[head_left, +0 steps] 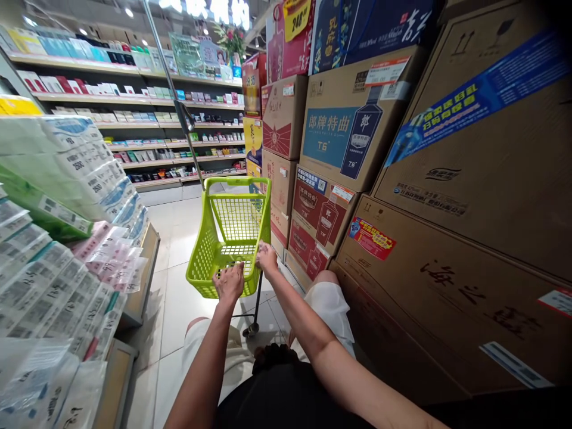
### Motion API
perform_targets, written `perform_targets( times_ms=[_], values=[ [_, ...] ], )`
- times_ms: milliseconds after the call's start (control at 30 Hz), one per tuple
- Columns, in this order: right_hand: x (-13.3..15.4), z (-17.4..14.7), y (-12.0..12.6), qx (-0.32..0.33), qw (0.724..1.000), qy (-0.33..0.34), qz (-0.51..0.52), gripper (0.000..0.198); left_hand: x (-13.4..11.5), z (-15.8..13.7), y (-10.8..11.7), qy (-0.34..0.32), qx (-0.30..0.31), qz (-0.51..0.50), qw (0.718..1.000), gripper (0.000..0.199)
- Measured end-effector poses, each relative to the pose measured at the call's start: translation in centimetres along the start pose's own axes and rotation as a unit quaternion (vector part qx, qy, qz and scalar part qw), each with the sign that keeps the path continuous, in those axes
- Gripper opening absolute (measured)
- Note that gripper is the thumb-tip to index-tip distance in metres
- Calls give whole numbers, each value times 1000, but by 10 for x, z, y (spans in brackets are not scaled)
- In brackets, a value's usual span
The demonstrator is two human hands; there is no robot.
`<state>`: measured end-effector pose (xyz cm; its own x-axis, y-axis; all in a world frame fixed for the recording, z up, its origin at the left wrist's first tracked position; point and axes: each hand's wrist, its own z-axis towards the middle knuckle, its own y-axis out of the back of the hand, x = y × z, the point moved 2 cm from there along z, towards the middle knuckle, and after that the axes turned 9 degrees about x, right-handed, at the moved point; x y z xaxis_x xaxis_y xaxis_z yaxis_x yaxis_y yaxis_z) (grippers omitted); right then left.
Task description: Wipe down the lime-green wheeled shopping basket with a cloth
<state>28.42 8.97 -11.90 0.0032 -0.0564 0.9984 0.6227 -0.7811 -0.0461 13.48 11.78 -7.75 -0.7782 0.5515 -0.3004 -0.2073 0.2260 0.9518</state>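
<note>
A lime-green plastic shopping cart (195, 266) with latticed basket walls stands in front of me on the tiled floor. My left hand (229, 282) is at the basket's near edge, its fingers hooked over the rim. At the near right corner, my right hand (267, 258) is closed around the rim, with its fingertips partly hidden. Through the lattice the basket floor shows, and I see no goods in it. Below the basket a dark leg ends in a caster wheel (251, 329), close to my knees.
Stacked cardboard cartons (342, 128) rise close on my right. Plastic-wrapped paper packs (49, 280) line the left on low wooden stands. A slanting metal pole (163, 59) stands behind the cart. Farther back, shelves (134, 98) hold many small boxes.
</note>
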Motion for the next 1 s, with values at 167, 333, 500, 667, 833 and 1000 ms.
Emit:
perform_targets(
  times_ms=[167,333,500,667,833,1000],
  values=[
    [1,4,18,15,998,19,-59,25,11,-3,8,15,2,-10,1000,58],
    [-16,-10,10,62,995,-70,-43,8,19,-5,1,42,-17,18,999,62],
    [3,16,5,57,998,-6,-39,29,15,-2,-4,45,-20,7,999,61],
    [-14,-6,16,70,992,15,-108,20,14,2,-7,33,-23,0,999,62],
    [-5,-4,16,56,988,71,-127,28,10,6,-9,55,-11,11,998,64],
    [19,12,16,145,937,210,-238,39,24,9,-3,-5,26,31,999,57]
  ],
)
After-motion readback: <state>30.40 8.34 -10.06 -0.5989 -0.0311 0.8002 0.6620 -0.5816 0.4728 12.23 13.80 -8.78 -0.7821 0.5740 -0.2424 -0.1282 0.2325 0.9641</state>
